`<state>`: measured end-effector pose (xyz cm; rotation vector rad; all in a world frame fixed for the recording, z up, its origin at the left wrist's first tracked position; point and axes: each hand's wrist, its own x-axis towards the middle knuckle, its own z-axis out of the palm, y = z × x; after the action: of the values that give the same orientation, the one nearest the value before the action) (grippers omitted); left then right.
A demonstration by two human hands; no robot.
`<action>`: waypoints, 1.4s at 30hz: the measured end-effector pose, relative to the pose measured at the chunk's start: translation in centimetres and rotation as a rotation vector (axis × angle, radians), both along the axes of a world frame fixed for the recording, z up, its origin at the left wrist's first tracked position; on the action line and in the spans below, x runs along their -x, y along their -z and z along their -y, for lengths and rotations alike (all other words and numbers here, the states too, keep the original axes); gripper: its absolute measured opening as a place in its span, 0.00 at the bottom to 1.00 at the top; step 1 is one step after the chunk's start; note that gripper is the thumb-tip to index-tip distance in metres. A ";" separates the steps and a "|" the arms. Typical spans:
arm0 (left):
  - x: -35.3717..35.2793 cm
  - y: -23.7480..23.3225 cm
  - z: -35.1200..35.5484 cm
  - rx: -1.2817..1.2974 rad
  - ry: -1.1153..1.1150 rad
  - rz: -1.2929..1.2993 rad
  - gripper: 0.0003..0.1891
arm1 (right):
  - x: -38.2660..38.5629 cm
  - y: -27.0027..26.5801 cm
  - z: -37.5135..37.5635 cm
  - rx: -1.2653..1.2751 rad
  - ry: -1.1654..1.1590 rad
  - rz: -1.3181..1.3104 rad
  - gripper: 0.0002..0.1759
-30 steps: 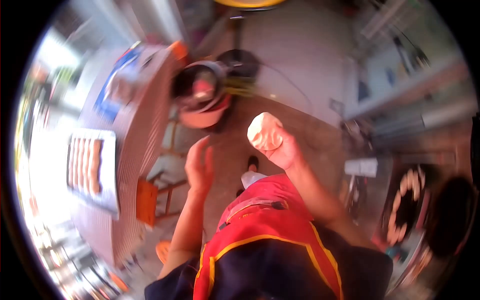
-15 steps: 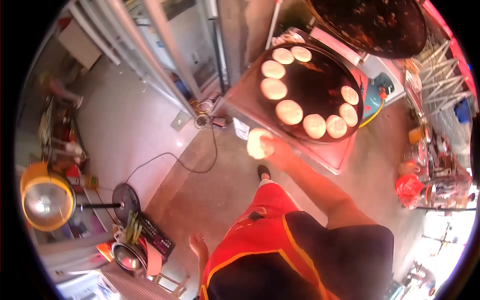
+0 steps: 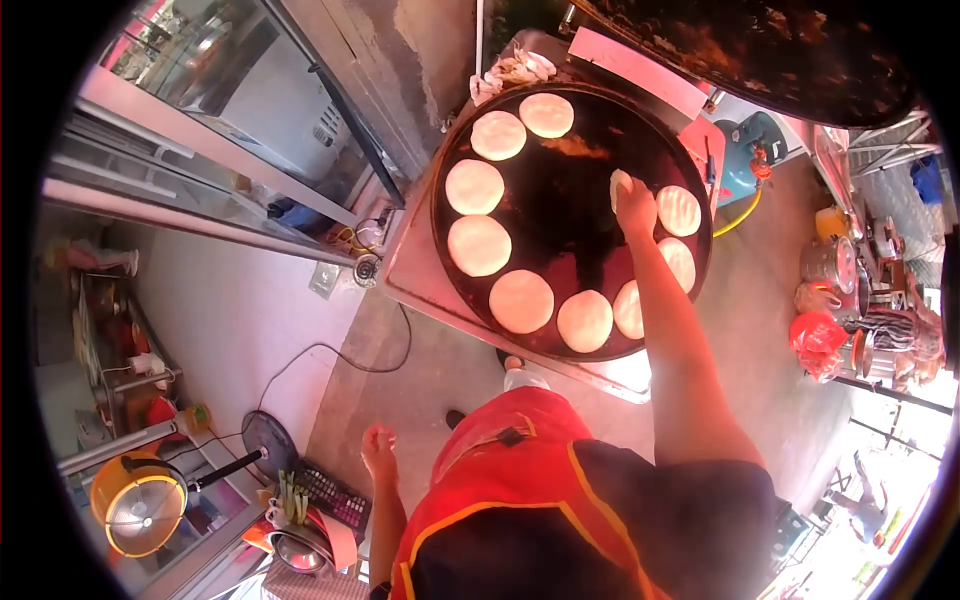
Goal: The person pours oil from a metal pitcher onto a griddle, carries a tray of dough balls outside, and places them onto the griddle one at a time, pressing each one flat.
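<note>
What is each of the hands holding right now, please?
Left hand: open, empty, down at the side.
Right hand: closed on a dough round over the pan.

I see the griddle (image 3: pixel 570 235) straight ahead on its table (image 3: pixel 420 285), with dough rounds (image 3: pixel 478 245) ringing its edge. The right hand (image 3: pixel 635 210) is over the pan's right half, pinching a dough piece (image 3: pixel 620 182) just left of a laid round. The gas cylinder (image 3: pixel 752 150) stands to the right. The left hand (image 3: pixel 378 452) hangs low and empty, with a floor fan (image 3: pixel 135 510) farther left.
</note>
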<state>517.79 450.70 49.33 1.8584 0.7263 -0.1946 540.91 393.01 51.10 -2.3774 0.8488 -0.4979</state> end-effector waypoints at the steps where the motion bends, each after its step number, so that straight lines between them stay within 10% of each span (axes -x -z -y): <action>1: -0.1 -0.1 0.0 0.011 0.001 -0.008 0.09 | -0.9 0.6 -0.1 0.013 0.009 -0.017 0.19; 6: -0.7 0.3 -0.7 0.017 0.039 -0.041 0.09 | -2.6 0.9 -3.5 0.013 -0.121 -0.042 0.15; 11: -1.2 0.3 -0.5 0.032 0.023 -0.046 0.09 | -1.1 2.2 -3.7 0.057 -0.346 -0.154 0.35; 17: -1.6 -0.4 0.4 0.026 0.056 -0.069 0.10 | -1.5 1.2 -4.0 0.514 -0.542 -0.095 0.39; 42: -2.8 -0.4 0.3 -0.014 0.118 -0.060 0.10 | -1.4 4.4 -5.2 0.457 -0.514 -0.242 0.41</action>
<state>520.63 450.37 49.74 1.9170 0.6607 -0.3237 542.32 398.23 46.68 -2.9819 0.1934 -0.2073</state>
